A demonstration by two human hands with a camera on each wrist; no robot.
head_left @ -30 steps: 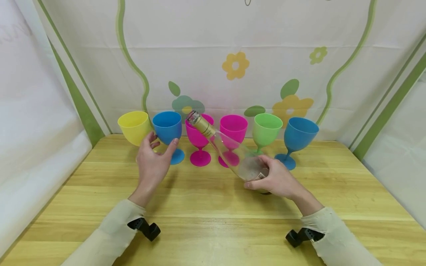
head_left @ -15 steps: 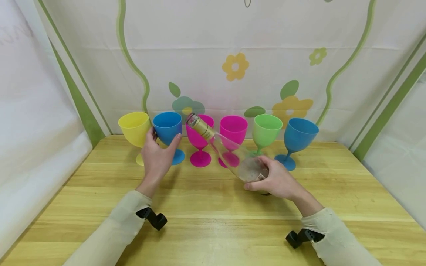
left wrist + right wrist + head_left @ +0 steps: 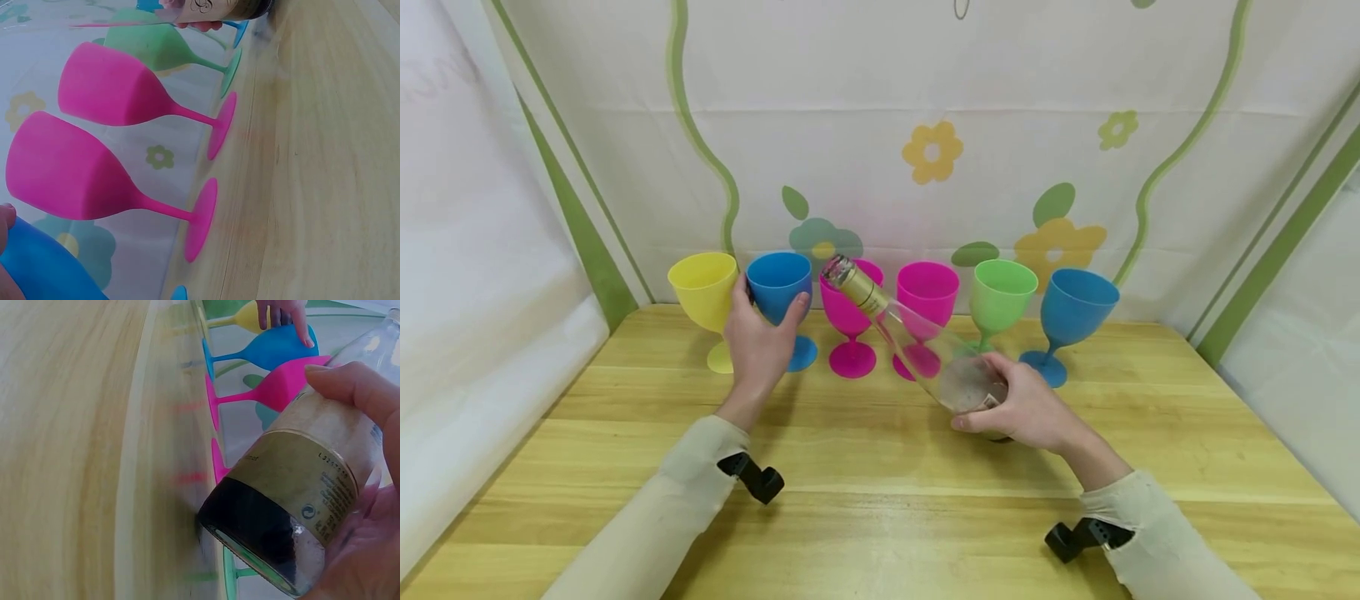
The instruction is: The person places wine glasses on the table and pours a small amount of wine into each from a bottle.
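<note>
Left hand [image 3: 758, 346] wraps the bowl of the blue plastic goblet [image 3: 778, 287], second from left in the row. Right hand [image 3: 1026, 408] grips the clear glass bottle [image 3: 917, 342] base; its neck slants up-left toward that goblet over the wooden worktop [image 3: 880, 467].

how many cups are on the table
6, in one row along the back wall: yellow cup far left, blue cup held by the left hand, two pink cups, green cup, blue cup far right.
</note>
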